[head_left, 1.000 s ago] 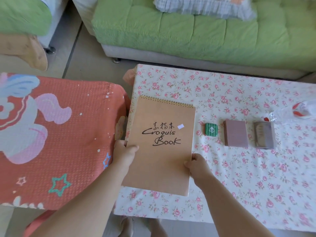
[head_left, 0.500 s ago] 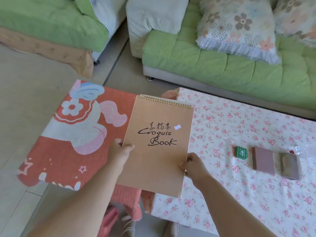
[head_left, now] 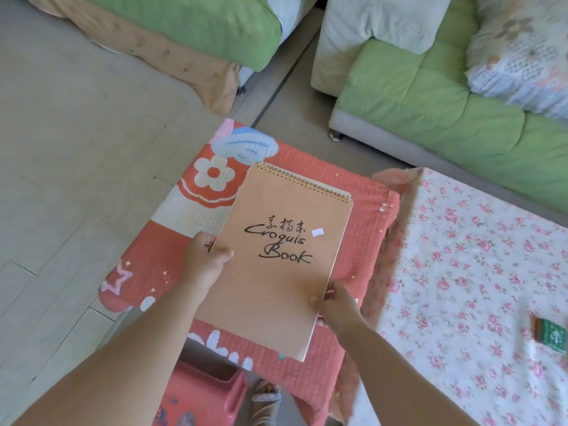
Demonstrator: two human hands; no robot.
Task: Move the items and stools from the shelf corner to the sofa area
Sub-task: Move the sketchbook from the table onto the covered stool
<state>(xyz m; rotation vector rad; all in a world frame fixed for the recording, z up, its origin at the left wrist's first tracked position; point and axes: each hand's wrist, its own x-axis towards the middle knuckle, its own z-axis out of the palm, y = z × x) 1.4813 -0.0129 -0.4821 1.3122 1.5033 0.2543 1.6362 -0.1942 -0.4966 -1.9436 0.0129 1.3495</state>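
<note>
Head view: a person holds a spiral-bound sketchbook [head_left: 282, 256], its kraft cover lettered "Croquis Book", over a coral cloth [head_left: 362, 229] printed with a flower and star. The left hand [head_left: 204, 259] pinches the book's left edge, thumb on the cover; the right hand [head_left: 335, 301] pinches the right edge lower down, thumb on the cover. The spiral binding points toward 12 o'clock, the book tilted slightly clockwise. At 3 o'clock, just beside the coral cloth, lies a counter [head_left: 467, 272] under a rose-print cover, with a green box [head_left: 550, 332] at its right edge of the frame. A green sofa [head_left: 430, 103] with a floral pillow [head_left: 519, 53] stands at 1 o'clock, another green seat [head_left: 196, 23] at 11 o'clock. At 6 o'clock, a pink stool [head_left: 209, 392] and a sandalled foot [head_left: 266, 398] show below the book.
</note>
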